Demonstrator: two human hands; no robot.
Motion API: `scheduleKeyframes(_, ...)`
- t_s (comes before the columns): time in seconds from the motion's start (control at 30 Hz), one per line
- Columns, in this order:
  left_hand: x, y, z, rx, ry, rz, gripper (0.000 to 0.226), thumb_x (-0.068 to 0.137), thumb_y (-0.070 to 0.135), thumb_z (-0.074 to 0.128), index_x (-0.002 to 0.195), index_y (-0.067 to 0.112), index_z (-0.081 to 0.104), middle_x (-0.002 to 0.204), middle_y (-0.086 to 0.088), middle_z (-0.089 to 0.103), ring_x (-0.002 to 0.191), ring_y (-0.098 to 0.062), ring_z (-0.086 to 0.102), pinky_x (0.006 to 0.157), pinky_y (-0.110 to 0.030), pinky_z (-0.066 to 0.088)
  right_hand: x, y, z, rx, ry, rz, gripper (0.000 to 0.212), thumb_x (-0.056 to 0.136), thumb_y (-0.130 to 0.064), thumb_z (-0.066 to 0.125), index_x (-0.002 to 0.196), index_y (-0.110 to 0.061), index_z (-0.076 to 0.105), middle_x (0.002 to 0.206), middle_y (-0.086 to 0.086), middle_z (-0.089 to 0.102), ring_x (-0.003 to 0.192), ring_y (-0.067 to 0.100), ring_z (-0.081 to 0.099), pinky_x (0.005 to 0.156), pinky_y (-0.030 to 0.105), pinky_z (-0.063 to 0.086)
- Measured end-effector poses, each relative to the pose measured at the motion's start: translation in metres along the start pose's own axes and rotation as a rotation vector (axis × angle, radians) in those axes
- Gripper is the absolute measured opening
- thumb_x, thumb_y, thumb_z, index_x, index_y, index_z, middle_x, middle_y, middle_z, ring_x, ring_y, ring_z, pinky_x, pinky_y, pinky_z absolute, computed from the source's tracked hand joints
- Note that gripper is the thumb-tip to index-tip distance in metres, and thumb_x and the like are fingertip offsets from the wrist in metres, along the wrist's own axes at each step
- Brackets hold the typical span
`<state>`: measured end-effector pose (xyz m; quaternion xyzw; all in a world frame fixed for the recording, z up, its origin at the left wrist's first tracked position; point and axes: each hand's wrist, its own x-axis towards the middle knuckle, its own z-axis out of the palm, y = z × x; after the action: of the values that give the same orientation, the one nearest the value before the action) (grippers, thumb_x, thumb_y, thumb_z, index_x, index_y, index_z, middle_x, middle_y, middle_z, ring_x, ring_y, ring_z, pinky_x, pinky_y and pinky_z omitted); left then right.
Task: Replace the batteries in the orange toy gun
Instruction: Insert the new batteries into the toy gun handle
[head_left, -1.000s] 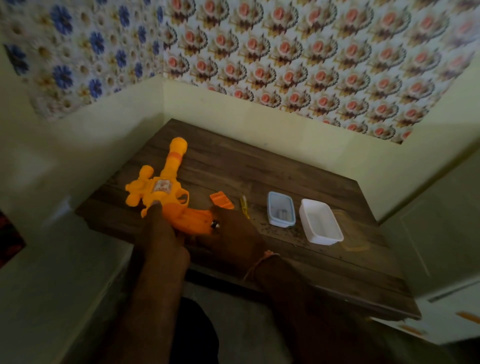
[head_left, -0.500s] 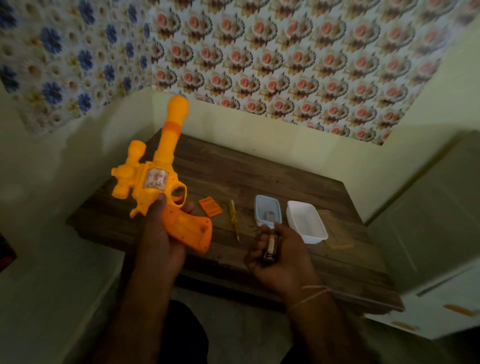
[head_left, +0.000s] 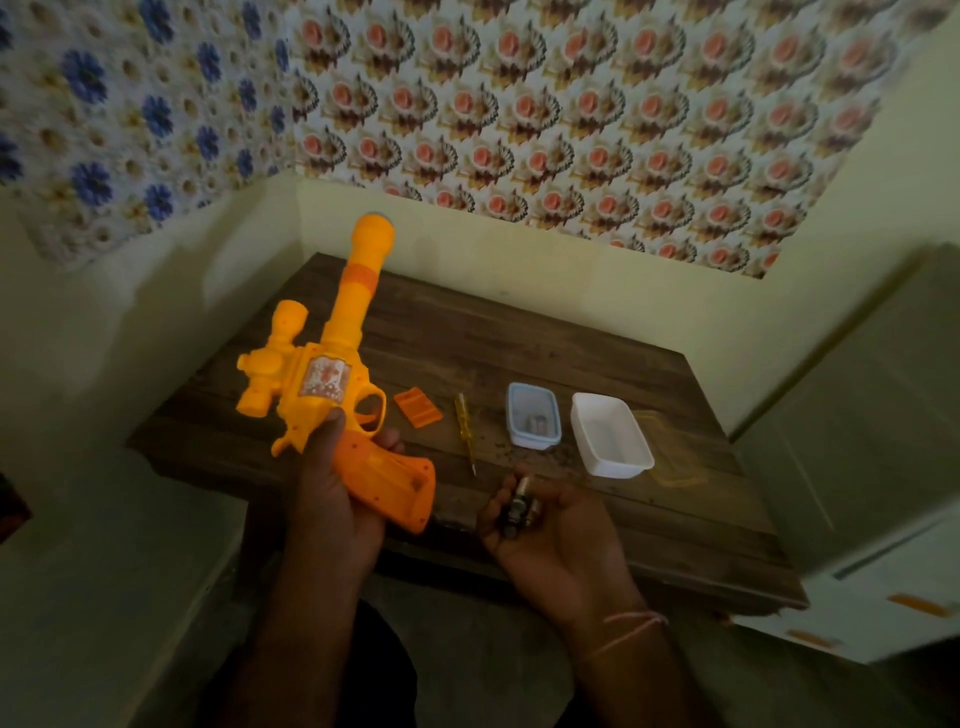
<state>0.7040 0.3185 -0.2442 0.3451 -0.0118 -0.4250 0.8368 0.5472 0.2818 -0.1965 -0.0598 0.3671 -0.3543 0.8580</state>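
My left hand (head_left: 332, 499) grips the orange toy gun (head_left: 332, 384) by its handle and holds it above the table's near left part, barrel pointing up and away. The handle's butt end faces right. My right hand (head_left: 550, 535) is palm up near the table's front edge, with dark batteries (head_left: 517, 506) lying in its cupped fingers. The orange battery cover (head_left: 417, 414) lies on the wooden table (head_left: 519, 338), next to a yellow screwdriver (head_left: 464, 431). A small clear tub (head_left: 533, 422) holds more batteries.
An empty white tub (head_left: 610, 441) stands right of the clear one, with a translucent lid (head_left: 675, 467) beside it. Walls close the table's back and left side. A pale cabinet (head_left: 857, 467) stands to the right.
My left hand lifted the gun off the table and tipped its barrel up. My right hand left the handle's butt end, drew back and turned palm up with batteries in it.
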Motion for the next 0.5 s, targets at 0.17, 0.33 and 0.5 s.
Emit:
scheduleKeyframes(0.17, 0.013, -0.001, -0.002, 0.009, 0.038, -0.027, 0.047, 0.089, 0.039, 0.059, 0.132, 0.020, 0.053, 0.084, -0.008, 0.066, 0.078, -0.019, 0.065, 0.070, -0.041, 0.053, -0.003, 0.004, 0.011, 0.036, -0.045, -0.049, 0.029, 0.088, 0.008, 0.039, 0.109, 0.000, 0.058, 0.106, 0.023, 0.059, 0.084, 0.030, 0.060, 0.073, 0.036, 0.055)
scheduleKeyframes(0.33, 0.023, -0.006, 0.002, -0.015, 0.026, -0.048, 0.039, 0.090, 0.035, 0.058, 0.125, 0.018, 0.058, 0.093, -0.007, 0.069, 0.075, -0.019, 0.067, 0.069, -0.038, 0.053, -0.003, 0.010, 0.016, -0.017, -0.108, -0.086, 0.024, 0.084, 0.004, 0.051, 0.107, 0.000, 0.058, 0.114, 0.026, 0.063, 0.075, 0.025, 0.069, 0.054, 0.019, 0.053)
scheduleKeyframes(0.5, 0.029, -0.007, 0.000, -0.038, 0.033, -0.090, 0.049, 0.086, 0.034, 0.062, 0.132, 0.018, 0.054, 0.118, -0.013, 0.066, 0.092, -0.027, 0.067, 0.086, -0.045, 0.052, 0.002, 0.016, 0.015, -0.183, -0.135, -0.140, 0.015, 0.082, -0.009, 0.058, 0.097, -0.012, 0.059, 0.088, 0.008, 0.064, 0.093, 0.018, 0.066, 0.034, 0.012, 0.033)
